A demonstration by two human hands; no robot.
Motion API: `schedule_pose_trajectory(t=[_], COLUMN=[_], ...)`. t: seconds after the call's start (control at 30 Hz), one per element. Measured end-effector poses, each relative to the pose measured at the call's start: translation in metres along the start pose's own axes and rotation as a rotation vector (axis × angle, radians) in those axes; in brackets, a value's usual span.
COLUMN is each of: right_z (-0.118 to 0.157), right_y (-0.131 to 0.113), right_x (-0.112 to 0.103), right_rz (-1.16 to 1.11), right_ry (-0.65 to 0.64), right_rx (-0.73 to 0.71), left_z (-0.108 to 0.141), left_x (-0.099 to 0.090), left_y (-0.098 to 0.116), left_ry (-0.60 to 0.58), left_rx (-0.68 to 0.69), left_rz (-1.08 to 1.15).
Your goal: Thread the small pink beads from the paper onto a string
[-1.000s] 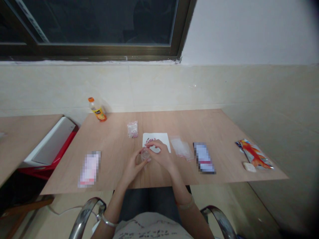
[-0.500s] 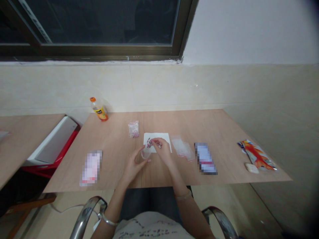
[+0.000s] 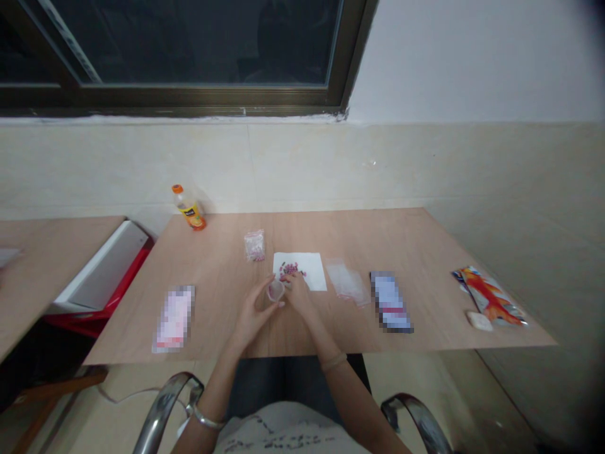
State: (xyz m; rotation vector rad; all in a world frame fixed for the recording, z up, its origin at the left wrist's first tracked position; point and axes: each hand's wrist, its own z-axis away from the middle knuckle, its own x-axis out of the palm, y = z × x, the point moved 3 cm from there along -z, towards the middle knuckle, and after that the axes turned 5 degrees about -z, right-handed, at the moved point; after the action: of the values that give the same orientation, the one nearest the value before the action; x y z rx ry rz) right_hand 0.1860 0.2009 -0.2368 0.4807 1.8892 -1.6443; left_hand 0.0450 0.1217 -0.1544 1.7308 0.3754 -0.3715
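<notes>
My left hand (image 3: 252, 311) is wrapped round a small clear plastic bag or cup (image 3: 276, 291), its mouth facing up, at the near left corner of a white sheet of paper (image 3: 316, 265). Small pink and dark beads or pieces (image 3: 292, 268) lie in a loose pile on that paper. My right hand (image 3: 299, 294) is closed, with its fingertips beside the clear container's rim and the near edge of the pile. Whatever its fingers pinch is too small to make out.
A zip bag of small pieces (image 3: 255, 244) lies behind the paper, and flat clear bags (image 3: 347, 282) to its right. Blurred phones (image 3: 391, 301) flank my hands. An orange-capped bottle (image 3: 190, 209) stands back left; an orange packet (image 3: 491, 293) and a white lump (image 3: 479, 320) lie right.
My right hand has moved from above the pile towards me and left, to the clear container's rim. More of the pile shows. My left hand stays in place.
</notes>
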Motion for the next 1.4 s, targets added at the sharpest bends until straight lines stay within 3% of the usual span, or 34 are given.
schedule_pose_trajectory(t=[0.17,0.5,0.67,0.8,1.03,1.2,1.4], right_z=[-0.003,0.003,0.006,0.007,0.021,0.028,0.025], right_y=[0.003,0.011,-0.004,-0.037,-0.101,-0.106,-0.098], right_x=[0.006,0.012,-0.008,-0.041,-0.094,-0.092,-0.085], right_rz=[0.024,-0.027,-0.300,-0.496,-0.525,-0.482,-0.486], right_ry=[0.003,0.162,0.310,0.426,0.257,0.156,0.182], right_rx=[-0.005,-0.097,-0.076,-0.086,-0.283,-0.362,-0.329], left_z=[0.000,0.002,0.004,0.004,0.003,0.002,0.002], left_x=[-0.002,0.002,0.002,0.003,0.008,0.008,0.007], left_y=[-0.002,0.001,0.000,-0.005,-0.008,-0.006,-0.006], left_ry=[-0.004,0.048,0.064,0.068,0.073,0.079,0.046], left_rx=[0.003,-0.045,-0.051,-0.055,-0.015,0.028,0.015], left_rz=[0.012,-0.011,-0.017,-0.019,-0.040,-0.017,-0.018])
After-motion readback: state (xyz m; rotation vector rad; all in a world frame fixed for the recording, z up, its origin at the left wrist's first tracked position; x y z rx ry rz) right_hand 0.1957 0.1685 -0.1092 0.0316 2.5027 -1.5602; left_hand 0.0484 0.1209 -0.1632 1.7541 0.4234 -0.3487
